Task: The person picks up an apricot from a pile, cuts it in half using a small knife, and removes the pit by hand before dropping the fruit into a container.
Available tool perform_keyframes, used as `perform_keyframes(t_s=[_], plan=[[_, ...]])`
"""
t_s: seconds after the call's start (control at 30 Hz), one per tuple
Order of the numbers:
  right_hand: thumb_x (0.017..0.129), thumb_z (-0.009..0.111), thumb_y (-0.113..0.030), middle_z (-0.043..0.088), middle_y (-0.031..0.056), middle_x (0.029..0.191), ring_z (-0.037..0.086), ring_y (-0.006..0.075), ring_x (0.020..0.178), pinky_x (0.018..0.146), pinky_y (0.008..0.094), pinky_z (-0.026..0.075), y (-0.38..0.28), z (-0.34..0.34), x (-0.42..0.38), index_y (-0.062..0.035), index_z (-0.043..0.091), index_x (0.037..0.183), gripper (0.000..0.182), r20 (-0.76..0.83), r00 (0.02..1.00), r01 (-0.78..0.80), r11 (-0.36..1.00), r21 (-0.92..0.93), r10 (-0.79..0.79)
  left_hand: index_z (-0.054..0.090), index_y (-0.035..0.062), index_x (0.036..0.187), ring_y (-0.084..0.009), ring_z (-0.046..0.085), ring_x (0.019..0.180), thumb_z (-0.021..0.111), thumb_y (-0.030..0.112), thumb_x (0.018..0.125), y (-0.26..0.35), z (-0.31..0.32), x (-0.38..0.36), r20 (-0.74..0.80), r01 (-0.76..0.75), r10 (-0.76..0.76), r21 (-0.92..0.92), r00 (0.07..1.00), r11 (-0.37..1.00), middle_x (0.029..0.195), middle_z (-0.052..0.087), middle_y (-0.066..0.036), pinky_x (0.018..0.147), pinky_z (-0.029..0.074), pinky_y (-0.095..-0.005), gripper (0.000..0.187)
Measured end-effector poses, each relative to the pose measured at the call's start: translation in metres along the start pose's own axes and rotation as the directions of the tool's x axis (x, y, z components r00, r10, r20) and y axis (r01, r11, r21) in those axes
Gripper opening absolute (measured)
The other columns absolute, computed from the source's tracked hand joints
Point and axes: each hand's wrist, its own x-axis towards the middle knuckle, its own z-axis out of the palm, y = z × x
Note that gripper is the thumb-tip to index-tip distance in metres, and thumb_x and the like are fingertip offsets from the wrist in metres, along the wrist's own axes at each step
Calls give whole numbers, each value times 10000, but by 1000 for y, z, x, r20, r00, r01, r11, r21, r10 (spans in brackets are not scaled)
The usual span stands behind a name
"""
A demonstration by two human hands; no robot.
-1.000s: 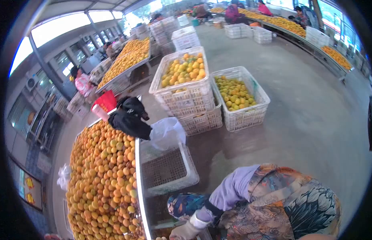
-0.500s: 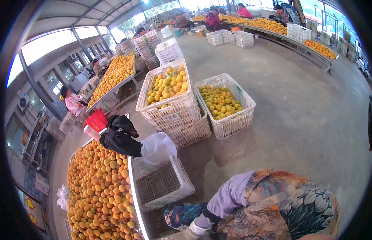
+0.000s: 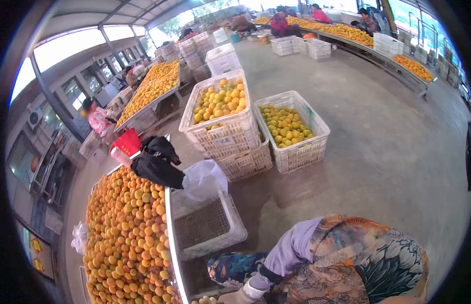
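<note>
At the bottom edge, my right hand wears a pale glove below a lilac sleeve with a dark band. The picture's edge cuts off its fingers, so its grip is hidden. Several pale yellowish fruits lie right beside it. A sorting table with a white rim stands to the left, heaped with round orange fruit. Against that rim sits a white plastic crate, its mesh floor bare and a clear plastic bag over its far end. My left hand is out of view.
Stacked crates of yellow fruit stand ahead, with another filled crate to their right. A black garment, pink bottle and red bag are at the table's far end. People sit by fruit-covered tables farther off.
The view has shifted slightly, moving the crates and table a little to the right. My right hand and the pale fruits beside it show more at the bottom edge.
</note>
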Motion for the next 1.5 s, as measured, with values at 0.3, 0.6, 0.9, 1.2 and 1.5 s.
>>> perform_keyframes(t_s=[0.3,0.6,0.9,1.2,1.5], plan=[[881,494,-484,593,48,719,551,138,627,572,275,459,-73,-20,12,-70,618,1030,457,449,862,-374,893,249,236,418,-36,1277,-253,599,997,376,226,996,-32,-34,-7,-146,139,-136,11,980,990,1134,572,-180,862,506,-341,386],[898,517,-503,648,108,890,588,174,856,823,326,444,-82,4,22,-38,600,1099,514,534,748,-576,785,228,394,457,-4,1247,-208,580,981,441,448,949,-25,-37,-21,-324,91,-256,-447,911,890,1111,601,-142,858,462,-331,542],[890,504,-545,554,12,658,477,85,618,574,253,394,-101,16,35,-41,627,914,520,735,490,-790,596,147,468,529,7,1162,-236,601,951,446,434,949,-33,-60,-40,-443,155,-396,-487,805,859,1014,631,-136,853,472,-365,485],[883,424,-623,390,-22,471,346,77,346,309,234,256,-86,53,23,-94,506,725,559,842,382,-886,409,218,381,480,34,1245,-274,553,1072,497,512,896,-50,-72,-63,-391,-70,-347,-743,853,666,1166,572,-132,963,428,-411,592],[899,416,-594,361,-26,465,330,70,346,310,227,268,-71,74,6,-90,494,769,526,864,376,-920,251,302,335,404,44,1319,-223,537,1092,497,479,903,-55,-70,-80,-536,-103,-363,-654,762,749,1226,512,-100,987,432,-387,609]])
